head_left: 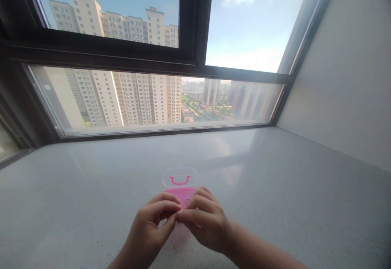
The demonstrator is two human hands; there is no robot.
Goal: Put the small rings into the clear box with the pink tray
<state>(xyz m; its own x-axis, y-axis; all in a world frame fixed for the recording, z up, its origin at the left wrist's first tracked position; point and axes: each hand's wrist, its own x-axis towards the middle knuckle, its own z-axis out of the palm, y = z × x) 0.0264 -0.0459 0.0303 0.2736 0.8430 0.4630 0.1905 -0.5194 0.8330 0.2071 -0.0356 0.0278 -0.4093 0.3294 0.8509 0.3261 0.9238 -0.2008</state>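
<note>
A small pink box (185,195) sits on the pale speckled surface in front of me, partly covered by my hands. Its clear lid (165,178) is tipped back on the far side, with a pink curved handle (180,182) on it. My left hand (152,218) and my right hand (206,218) meet at the near side of the box, fingertips touching. Thumb and fingers of each hand are pinched together. Whatever lies between the fingertips is hidden or too small to name.
The pale, glossy sill (290,187) stretches out around the box. Behind it is a dark window frame (122,57), with tall buildings outside. A white wall (345,69) closes off the right side.
</note>
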